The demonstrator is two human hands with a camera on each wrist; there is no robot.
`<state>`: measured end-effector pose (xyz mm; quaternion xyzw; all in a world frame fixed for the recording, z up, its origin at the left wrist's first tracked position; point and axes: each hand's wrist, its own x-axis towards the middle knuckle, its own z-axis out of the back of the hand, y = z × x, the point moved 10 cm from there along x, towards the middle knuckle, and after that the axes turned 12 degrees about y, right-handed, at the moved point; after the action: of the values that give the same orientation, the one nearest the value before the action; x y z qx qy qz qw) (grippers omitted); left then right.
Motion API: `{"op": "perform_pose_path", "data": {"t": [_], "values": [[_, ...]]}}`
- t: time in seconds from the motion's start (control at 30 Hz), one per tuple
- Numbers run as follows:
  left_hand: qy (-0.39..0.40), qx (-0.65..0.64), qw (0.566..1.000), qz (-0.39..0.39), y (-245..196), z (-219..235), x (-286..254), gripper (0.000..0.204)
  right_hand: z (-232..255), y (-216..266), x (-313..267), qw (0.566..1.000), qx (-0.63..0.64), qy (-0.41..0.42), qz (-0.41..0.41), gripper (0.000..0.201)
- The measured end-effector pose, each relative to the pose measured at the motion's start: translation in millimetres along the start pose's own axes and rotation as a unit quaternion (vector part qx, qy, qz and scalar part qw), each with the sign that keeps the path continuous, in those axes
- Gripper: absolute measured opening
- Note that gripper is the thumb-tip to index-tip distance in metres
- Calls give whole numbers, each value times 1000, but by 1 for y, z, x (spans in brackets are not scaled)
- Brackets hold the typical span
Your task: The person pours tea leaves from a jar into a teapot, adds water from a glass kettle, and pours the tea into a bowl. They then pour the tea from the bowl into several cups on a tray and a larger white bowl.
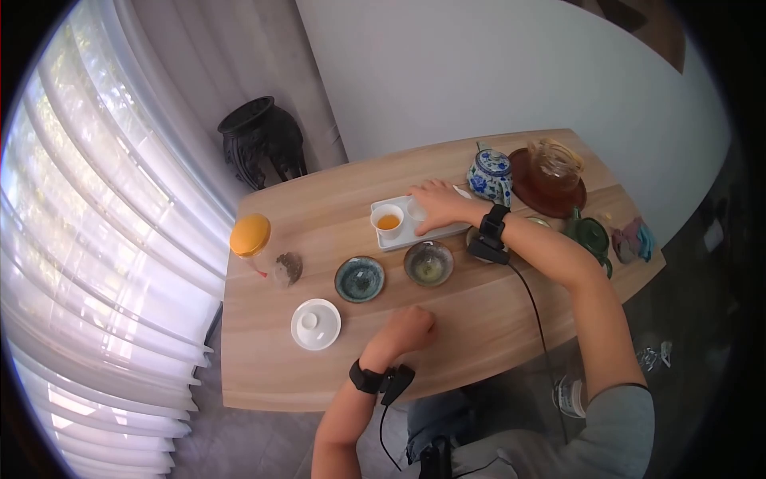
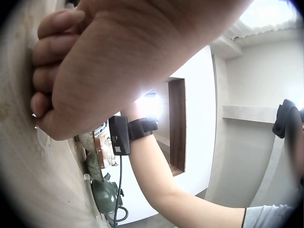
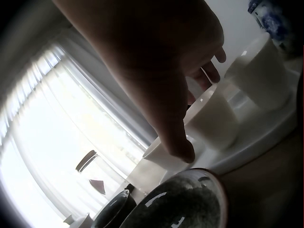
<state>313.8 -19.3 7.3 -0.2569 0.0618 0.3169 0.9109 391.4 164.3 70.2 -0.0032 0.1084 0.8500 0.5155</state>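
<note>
My right hand [image 1: 439, 206] reaches over a white tray [image 1: 407, 239], around a small white cup [image 3: 216, 121]. Its thumb is on the near side of that cup and its fingers are at the far rim, straight and spread. Left of it on the tray, a white cup [image 1: 388, 223] holds amber tea. Another white cup [image 3: 263, 76] stands on the tray's right part, mostly behind the hand in the head view. My left hand [image 1: 408, 329] rests on the table near its front edge, fingers curled in, holding nothing.
Two glazed bowls, one teal [image 1: 359, 279], one olive [image 1: 428, 264], sit before the tray. A lidded white bowl [image 1: 316, 324] and an orange-topped jar [image 1: 250, 234] are at left. A blue-white teapot [image 1: 490, 174], green teapot [image 1: 590, 235] and glass pot [image 1: 554, 166] stand right.
</note>
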Motion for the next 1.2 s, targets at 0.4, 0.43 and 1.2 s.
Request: {"op": "perform_pose_path", "data": {"t": [0.4,0.43,1.2], "values": [[17,14,1000,-1,-2,1,0,23,-1,42,33,992,-2,-108,63,72],[20,15,1000,1,-2,0,0,23,-3,40,35,992,-2,-110,61,72],[9,-16,1000,-13,1,-2,4,23,153,-191,-185,793,537,-284,-46,67]]}}
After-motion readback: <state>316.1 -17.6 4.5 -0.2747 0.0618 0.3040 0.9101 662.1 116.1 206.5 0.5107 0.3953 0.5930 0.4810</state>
